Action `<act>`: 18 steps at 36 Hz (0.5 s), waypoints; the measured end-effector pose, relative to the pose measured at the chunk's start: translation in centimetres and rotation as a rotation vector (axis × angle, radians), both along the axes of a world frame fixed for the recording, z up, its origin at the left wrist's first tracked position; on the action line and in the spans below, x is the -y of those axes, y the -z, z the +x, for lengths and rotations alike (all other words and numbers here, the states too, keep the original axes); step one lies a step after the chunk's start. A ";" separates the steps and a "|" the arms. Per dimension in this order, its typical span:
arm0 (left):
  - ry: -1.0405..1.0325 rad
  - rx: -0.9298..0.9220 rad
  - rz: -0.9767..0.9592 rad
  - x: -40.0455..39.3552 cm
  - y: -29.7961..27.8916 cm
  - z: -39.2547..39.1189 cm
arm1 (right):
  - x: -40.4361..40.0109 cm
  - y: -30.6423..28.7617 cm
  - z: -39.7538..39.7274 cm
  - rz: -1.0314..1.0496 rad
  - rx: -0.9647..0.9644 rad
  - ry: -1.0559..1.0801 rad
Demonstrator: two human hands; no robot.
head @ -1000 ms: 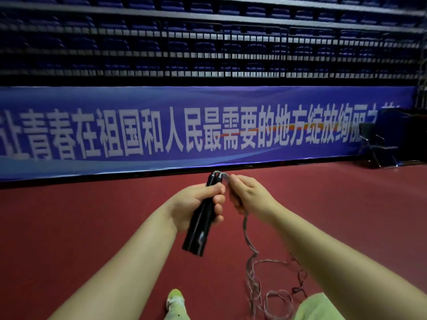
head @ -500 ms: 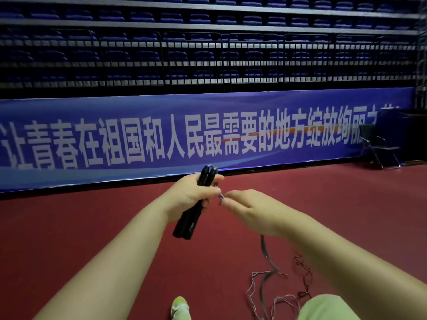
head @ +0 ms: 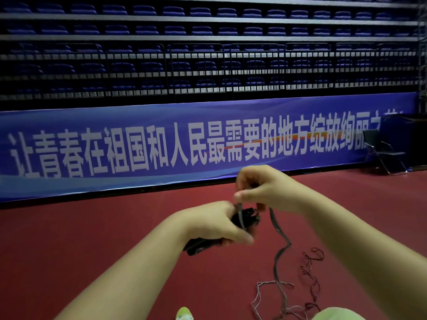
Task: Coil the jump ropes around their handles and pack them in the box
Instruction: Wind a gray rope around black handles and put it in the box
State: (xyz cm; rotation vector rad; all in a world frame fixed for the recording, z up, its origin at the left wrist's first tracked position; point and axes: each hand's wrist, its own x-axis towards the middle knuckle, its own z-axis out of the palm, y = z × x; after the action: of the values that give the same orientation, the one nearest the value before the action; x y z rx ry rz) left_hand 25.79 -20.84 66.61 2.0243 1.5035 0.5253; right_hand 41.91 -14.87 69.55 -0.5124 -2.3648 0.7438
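Gripping the black jump-rope handles [head: 242, 219] together, the left hand [head: 215, 224] curls around them above the red floor [head: 92, 239]. Just above and to the right, the right hand [head: 263, 190] pinches the thin rope [head: 279, 232], one strand crossing the handles' top end. The rest hangs down into loose tangled loops on the floor. Behind stretches a blue banner [head: 161, 146], with a folding chair [head: 383, 153] at right.

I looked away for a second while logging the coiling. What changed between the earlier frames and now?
The right hand rose above the left hand, carrying the rope up and over the black handles, which tipped from steeply upright to nearly level. The left hand kept gripping the handles, the right kept pinching the rope, and the slack still trails on the red floor.
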 end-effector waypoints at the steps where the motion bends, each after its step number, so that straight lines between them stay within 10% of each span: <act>1: 0.016 0.061 0.003 0.1 0.0 -0.1 | -0.6 0.3 0.0 -0.092 -0.052 -0.037; 9: 0.090 0.539 -0.024 0.3 1.4 -1.0 | -1.6 3.3 -1.2 -0.465 -0.321 -0.182; 18: 0.142 0.822 -0.048 0.2 2.5 -2.5 | -1.0 3.9 -2.1 -0.167 -0.395 0.005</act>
State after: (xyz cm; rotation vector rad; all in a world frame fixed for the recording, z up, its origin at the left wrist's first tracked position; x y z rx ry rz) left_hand 23.34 -21.01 64.09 1.5501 0.8512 1.0789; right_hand 39.79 -13.87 65.65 -0.3973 -1.9464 0.9506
